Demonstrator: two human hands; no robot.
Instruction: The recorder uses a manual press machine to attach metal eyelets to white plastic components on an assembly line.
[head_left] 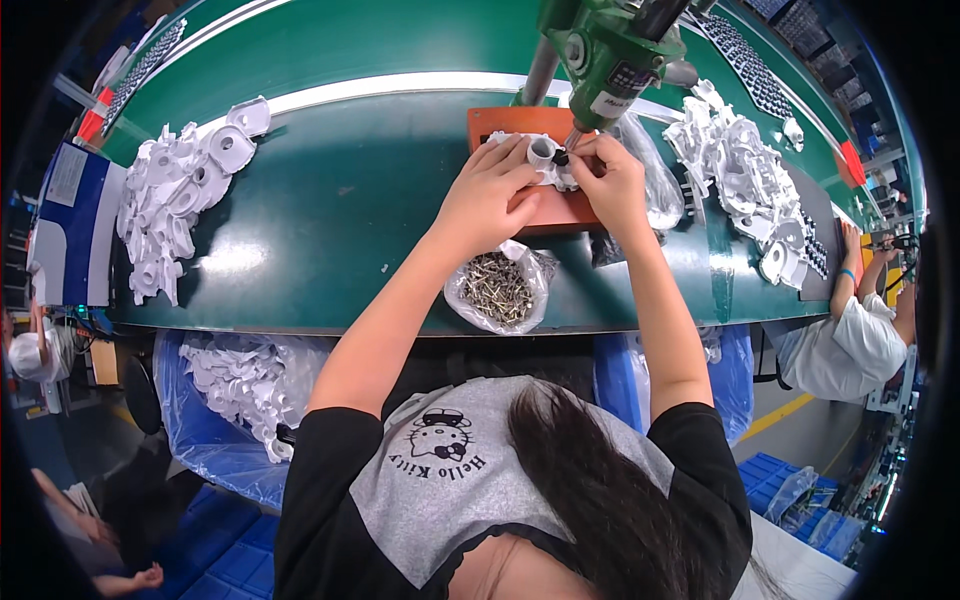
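A white plastic part (541,152) with a round upright tube lies on the orange base plate (550,210) of a green bench press (605,65). My left hand (488,195) is closed over the part's left side, fingers stretched across it and thumb toward me. On its right side, my right hand (614,188) is pinched at a small black piece (561,158) beside the tube. The press's metal tip (573,138) points down just above that black piece. Whether tip and piece touch, I cannot tell.
An open plastic bag of metal screws (497,290) sits between my forearms. White plastic parts are heaped at left (180,195) and right (740,180). A clear plastic bag (650,170) lies right of the press. Below the table edge stands a blue-lined bin (230,450) of white parts.
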